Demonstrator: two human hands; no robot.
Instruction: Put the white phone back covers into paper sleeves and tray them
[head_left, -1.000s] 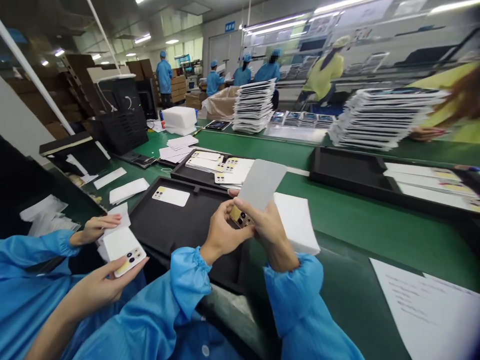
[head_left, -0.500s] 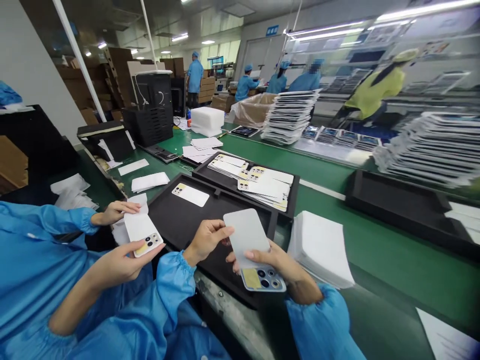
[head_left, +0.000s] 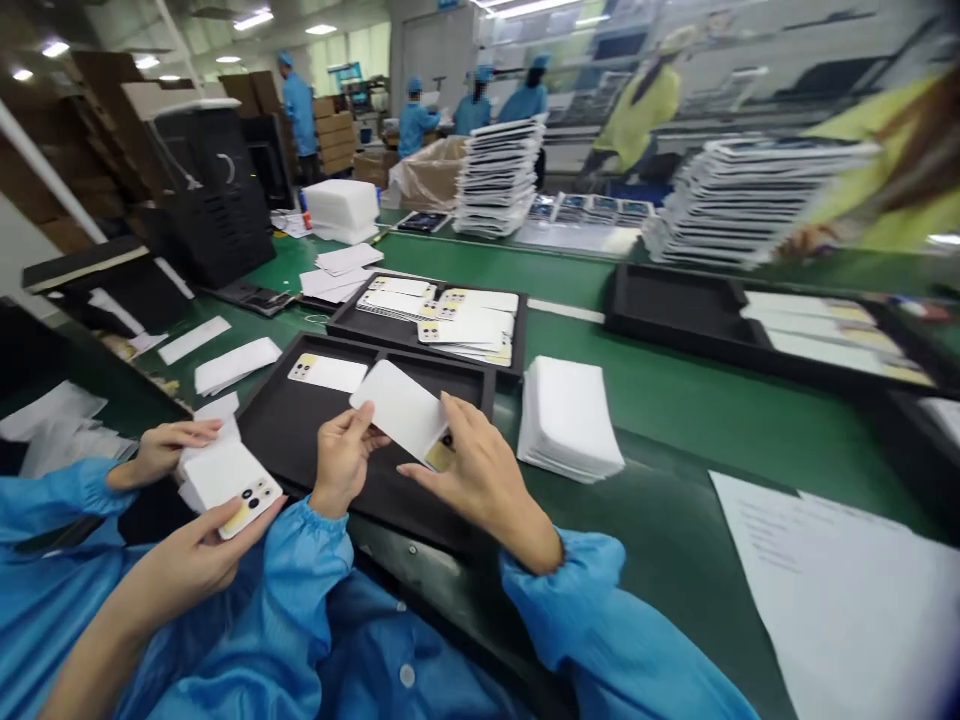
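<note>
A white phone back cover (head_left: 401,405) with a yellow patch and camera rings at one end is held tilted above the black tray (head_left: 281,440). My left hand (head_left: 345,455) pinches its left end between thumb and fingers. Around the camera end curls my right hand (head_left: 487,480), thumb at the near edge and fingers at the far one, covering most of the rings. Another white cover (head_left: 328,373) lies alone in the tray. Behind it, a second black tray (head_left: 427,345) holds several overlapping covers.
At left, a co-worker's hands (head_left: 217,520) hold a similar cover (head_left: 229,475). A stack of white sheets (head_left: 566,415) stands right of the trays. Printed paper (head_left: 832,590) lies at the right; piled white trays (head_left: 499,180) and another black tray (head_left: 675,310) sit farther back.
The view has swung right. The cover has turned so its camera end points right and down, and my right hand has shifted from its middle to that end.
</note>
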